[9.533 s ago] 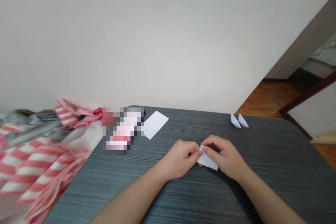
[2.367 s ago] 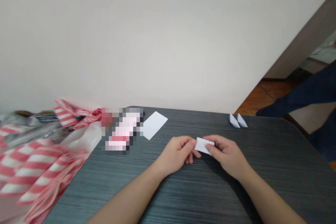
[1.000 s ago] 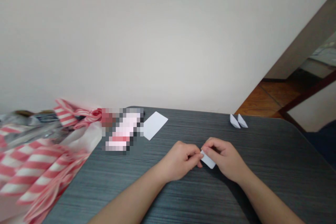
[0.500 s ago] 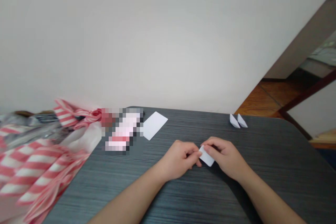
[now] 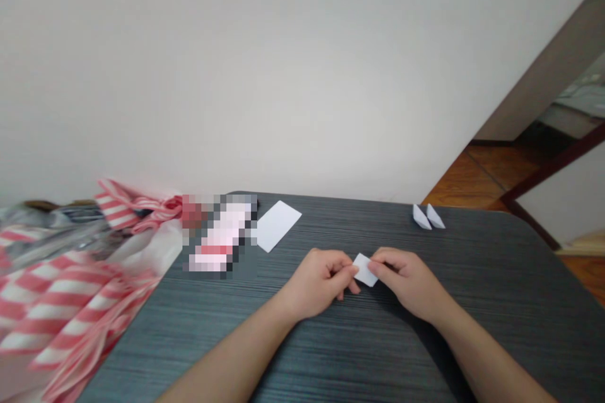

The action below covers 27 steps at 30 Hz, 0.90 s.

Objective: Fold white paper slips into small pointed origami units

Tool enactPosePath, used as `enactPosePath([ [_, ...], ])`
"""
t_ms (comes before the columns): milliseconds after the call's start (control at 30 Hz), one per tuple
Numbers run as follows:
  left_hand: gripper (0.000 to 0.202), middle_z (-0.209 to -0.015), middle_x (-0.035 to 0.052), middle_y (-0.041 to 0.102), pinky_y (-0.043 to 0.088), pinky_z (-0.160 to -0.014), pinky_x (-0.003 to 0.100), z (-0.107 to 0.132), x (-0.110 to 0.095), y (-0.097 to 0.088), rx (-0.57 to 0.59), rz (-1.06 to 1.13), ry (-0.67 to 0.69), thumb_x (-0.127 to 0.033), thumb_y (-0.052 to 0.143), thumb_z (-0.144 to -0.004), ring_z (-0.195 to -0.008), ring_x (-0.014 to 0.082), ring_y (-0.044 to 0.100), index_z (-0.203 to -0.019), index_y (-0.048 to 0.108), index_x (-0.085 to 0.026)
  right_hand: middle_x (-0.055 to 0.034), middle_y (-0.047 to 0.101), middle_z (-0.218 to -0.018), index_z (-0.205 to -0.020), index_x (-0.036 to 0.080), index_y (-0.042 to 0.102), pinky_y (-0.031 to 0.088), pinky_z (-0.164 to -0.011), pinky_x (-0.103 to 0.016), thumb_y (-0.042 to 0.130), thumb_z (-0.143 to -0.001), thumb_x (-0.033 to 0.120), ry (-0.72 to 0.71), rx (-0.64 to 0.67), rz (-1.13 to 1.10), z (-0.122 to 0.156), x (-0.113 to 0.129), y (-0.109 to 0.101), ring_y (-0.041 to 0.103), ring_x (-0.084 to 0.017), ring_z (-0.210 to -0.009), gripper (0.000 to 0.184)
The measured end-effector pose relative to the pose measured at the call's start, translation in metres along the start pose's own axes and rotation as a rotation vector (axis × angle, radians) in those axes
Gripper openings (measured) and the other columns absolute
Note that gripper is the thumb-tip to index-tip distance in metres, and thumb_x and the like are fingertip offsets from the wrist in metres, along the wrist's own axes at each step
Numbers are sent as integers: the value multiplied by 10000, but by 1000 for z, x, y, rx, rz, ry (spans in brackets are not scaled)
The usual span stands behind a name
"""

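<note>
A small square of folded white paper [image 5: 365, 270] is held between my two hands, low over the dark table. My left hand [image 5: 321, 282] pinches its left corner between thumb and forefinger, the other fingers curled below. At the opposite corner, my right hand [image 5: 405, 280] grips it with the thumb on top and the fingers behind. The paper's upper face shows; its underside is hidden.
Two folded white paper boats [image 5: 428, 217] stand side by side toward the back right of the dark table [image 5: 312, 352]. Flat white paper sheets [image 5: 278, 225] lie at back left, beside a pixelated phone-like object [image 5: 222, 236]. Red-and-white striped cloth [image 5: 61, 308] is heaped left of the table.
The folded paper has shifted slightly left and up and turned, showing more of its face. My right fingers have moved to its right corner; the left hand has barely moved.
</note>
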<state>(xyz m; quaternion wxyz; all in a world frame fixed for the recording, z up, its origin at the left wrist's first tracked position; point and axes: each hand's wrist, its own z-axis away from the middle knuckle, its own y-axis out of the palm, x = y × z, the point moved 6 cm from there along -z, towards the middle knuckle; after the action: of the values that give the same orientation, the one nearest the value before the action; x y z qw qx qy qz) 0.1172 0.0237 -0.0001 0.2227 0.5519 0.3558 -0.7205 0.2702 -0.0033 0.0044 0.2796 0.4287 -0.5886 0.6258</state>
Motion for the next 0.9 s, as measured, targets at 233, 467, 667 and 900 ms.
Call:
enactPosePath([
  [233,324,-520,-4,606,372,-468,180,-1,4,-1,5,47,-19,-356,556,-913,-453,87,497,-719,695,-136,9,571,-650,-652,185,623,388,-609,-255,524,-928,287,17,-12,-17,1,1,-2,524,-143,-625,311],
  [467,398,-516,8,591,352,-469,196,-2,12,0,-1,44,-31,-422,524,-929,-449,93,486,-737,705,-125,24,543,-613,-663,178,614,353,-587,-250,523,-922,278,105,-38,-30,3,-9,-4,476,-132,-599,293],
  [667,412,-520,10,591,359,-475,198,-2,11,-1,1,71,-42,-424,506,-938,-454,95,488,-734,700,-122,22,556,-619,-661,175,596,364,-600,-252,531,-910,279,136,-55,-38,2,-11,-3,501,-137,-611,277],
  [900,356,-535,-9,578,385,-495,202,-3,7,-3,-29,118,27,-423,497,-944,-494,112,533,-849,674,-129,7,605,-653,-683,172,624,387,-620,-253,542,-906,275,109,4,-19,3,-2,2,541,-147,-643,259],
])
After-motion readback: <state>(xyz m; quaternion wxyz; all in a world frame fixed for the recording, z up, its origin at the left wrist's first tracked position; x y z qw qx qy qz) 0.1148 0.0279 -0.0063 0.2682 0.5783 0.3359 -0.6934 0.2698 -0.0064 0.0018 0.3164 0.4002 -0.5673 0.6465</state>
